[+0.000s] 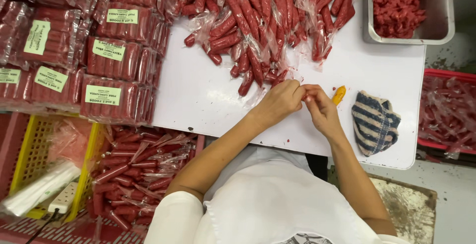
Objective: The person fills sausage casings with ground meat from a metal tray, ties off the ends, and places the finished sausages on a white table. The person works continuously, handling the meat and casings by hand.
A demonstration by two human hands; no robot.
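Fingers of left hand (280, 101) and right hand (320, 106) pinched together on a small red sausage piece (304, 94), apparently plastic-wrapped, over white board (208, 95); sausage pile (263, 21) just beyond, striped cloth (374, 121) rightward.

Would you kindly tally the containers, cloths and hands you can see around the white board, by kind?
Metal tray of red mince: 1
Yellow crate: 1
Red crate: 1
Striped cloth: 1
Hands, left hand and right hand, pinching one red piece together: 2
Total: 6
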